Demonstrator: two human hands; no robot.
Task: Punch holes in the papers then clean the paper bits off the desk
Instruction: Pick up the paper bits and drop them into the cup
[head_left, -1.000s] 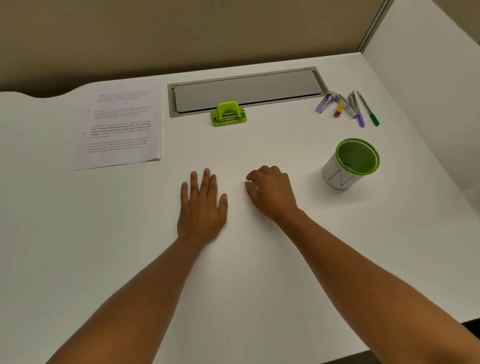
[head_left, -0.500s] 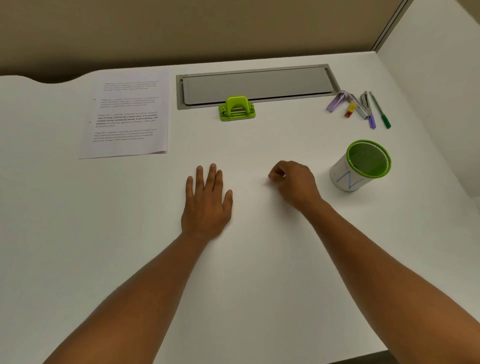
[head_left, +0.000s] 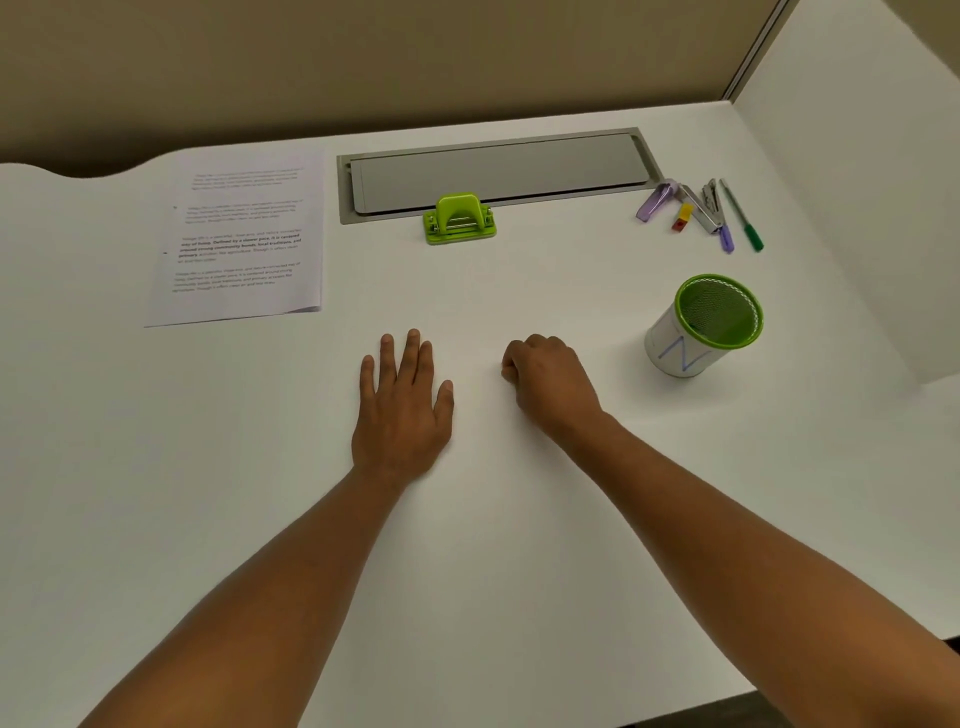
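A stack of printed papers (head_left: 239, 234) lies flat at the back left of the white desk (head_left: 467, 571). The green hole punch (head_left: 460, 219) stands at the back middle, well beyond both hands. My left hand (head_left: 402, 410) rests palm down on the desk, fingers straight, holding nothing. My right hand (head_left: 550, 384) sits a short way to its right, knuckles up and fingers curled under against the desk. I can make out no paper bits on the white surface, and whatever is under the curled fingers is hidden.
A green mesh cup (head_left: 701, 327) with a white sleeve stands right of my right hand. Pens, a stapler and small clips (head_left: 701, 213) lie at the back right. A grey cover panel (head_left: 498, 171) is set into the desk behind the punch. A white partition wall (head_left: 857, 182) closes the right side.
My right hand's fingers have curled from loosely bent into a fist; it slid right toward the cup, then slightly back left. My left hand has stayed flat.
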